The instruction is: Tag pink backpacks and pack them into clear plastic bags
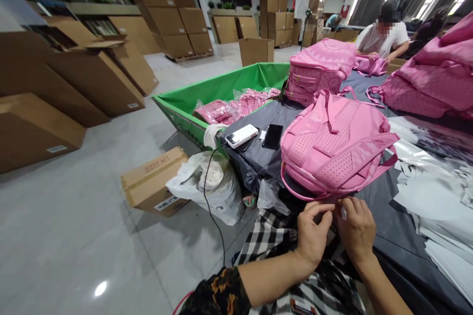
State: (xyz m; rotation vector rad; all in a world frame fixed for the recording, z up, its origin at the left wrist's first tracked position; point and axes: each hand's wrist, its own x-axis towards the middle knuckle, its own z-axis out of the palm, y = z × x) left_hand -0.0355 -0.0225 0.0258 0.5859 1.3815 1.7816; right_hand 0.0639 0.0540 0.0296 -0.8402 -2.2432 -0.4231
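Note:
A pink backpack (332,142) lies on the dark-covered table with its perforated back panel and straps facing up. Just below its near edge, my left hand (313,234) is closed in a pinch, thumb against fingers. Close beside it, fingers curled, is my right hand (355,226), also closed. The fingertips of both meet at the backpack's lower edge. Whatever sits between them is too small or too hidden to make out. Under my forearms lies black-and-white checked cloth (264,236).
A white power bank (242,136) with a cable and a black phone (272,136) lie left of the backpack. A green bin (177,103) holds bagged pink items. More pink backpacks (318,69), white sheets (432,197) and a person (384,34) are across the table. Cardboard boxes (155,177) stand around.

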